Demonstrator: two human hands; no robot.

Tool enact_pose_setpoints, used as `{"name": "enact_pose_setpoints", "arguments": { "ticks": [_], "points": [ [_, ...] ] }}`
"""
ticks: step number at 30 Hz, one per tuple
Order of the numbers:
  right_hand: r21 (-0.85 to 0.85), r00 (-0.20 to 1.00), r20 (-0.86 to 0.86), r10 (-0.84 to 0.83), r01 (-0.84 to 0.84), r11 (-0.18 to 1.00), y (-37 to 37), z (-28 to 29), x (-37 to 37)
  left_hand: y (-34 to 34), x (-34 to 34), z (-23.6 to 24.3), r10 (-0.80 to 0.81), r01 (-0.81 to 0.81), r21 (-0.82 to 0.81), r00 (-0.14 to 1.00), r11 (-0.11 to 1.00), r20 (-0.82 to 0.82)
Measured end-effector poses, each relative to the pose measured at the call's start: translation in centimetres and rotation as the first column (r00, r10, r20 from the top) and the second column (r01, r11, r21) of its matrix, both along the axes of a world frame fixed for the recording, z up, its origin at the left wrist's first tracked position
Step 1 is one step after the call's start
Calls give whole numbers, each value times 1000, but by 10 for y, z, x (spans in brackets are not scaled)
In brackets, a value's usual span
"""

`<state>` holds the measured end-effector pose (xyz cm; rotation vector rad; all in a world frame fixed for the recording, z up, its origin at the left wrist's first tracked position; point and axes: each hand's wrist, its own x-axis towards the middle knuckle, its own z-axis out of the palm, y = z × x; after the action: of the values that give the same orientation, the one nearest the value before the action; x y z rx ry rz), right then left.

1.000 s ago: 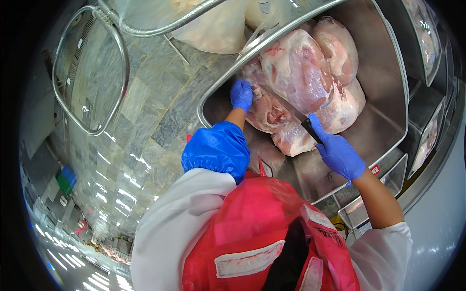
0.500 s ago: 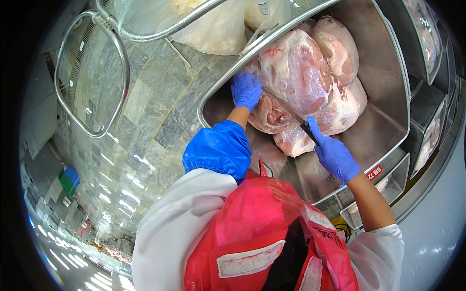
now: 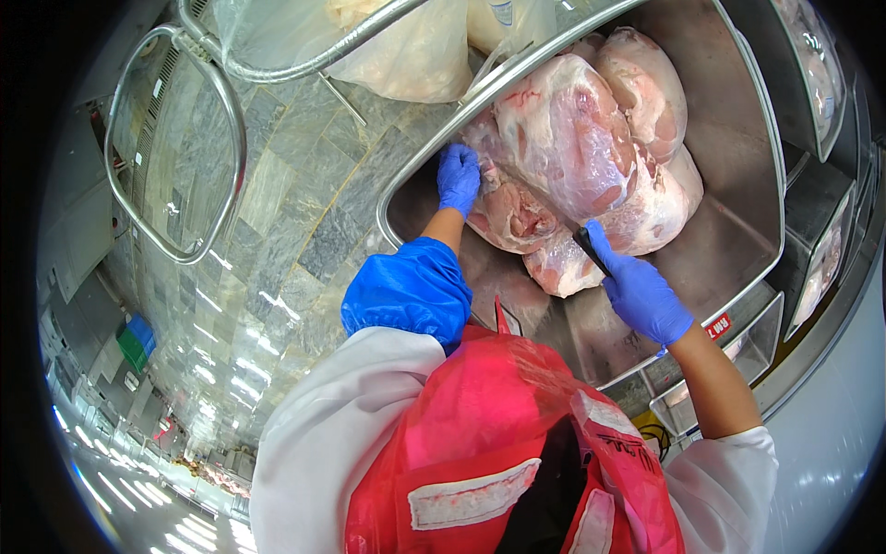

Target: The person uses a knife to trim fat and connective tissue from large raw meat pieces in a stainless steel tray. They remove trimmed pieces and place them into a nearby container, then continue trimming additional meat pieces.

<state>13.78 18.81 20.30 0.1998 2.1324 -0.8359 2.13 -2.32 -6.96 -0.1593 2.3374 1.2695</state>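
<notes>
Several large pale-pink cuts of raw meat [image 3: 568,138] lie piled in a deep metal bin [image 3: 729,198]. At the pile's left edge, my left hand [image 3: 459,178], in a blue glove, is closed with curled fingers on the edge of a cut of meat [image 3: 515,218]; its fingertips are partly hidden. My right hand [image 3: 649,297], gloved in blue, grips a black-handled knife [image 3: 592,251] at the pile's near side. The index finger stretches along the handle toward the meat. I cannot make out the knife's blade.
Clear plastic bags of pale contents [image 3: 406,65] sit beyond the bin's left rim. A bent metal tube frame [image 3: 242,138] stands over the tiled floor [image 3: 305,185] at left. More metal bins [image 3: 812,249] with meat line the right side.
My left hand has shifted slightly left and its fingers have drawn in at the meat's edge. My right hand and the knife stay almost where they were.
</notes>
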Motion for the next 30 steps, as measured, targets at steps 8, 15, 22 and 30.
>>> {"name": "enact_pose_setpoints", "arguments": {
  "ticks": [8,15,22,30],
  "points": [
    [-1,996,78,47,-47,999,7,3,-20,5,-2,22,-224,211,-139,971,967,-79],
    [-11,996,89,-27,28,1000,-2,-2,-3,8,-2,31,-237,233,-91,971,968,-36],
    [-13,999,43,-31,31,999,-2,-3,-1,11,-9,15,-339,321,-130,928,938,-157],
    [63,991,132,30,-39,997,-1,19,-26,6,6,-7,15,-11,61,998,998,-55]
  ]
}}
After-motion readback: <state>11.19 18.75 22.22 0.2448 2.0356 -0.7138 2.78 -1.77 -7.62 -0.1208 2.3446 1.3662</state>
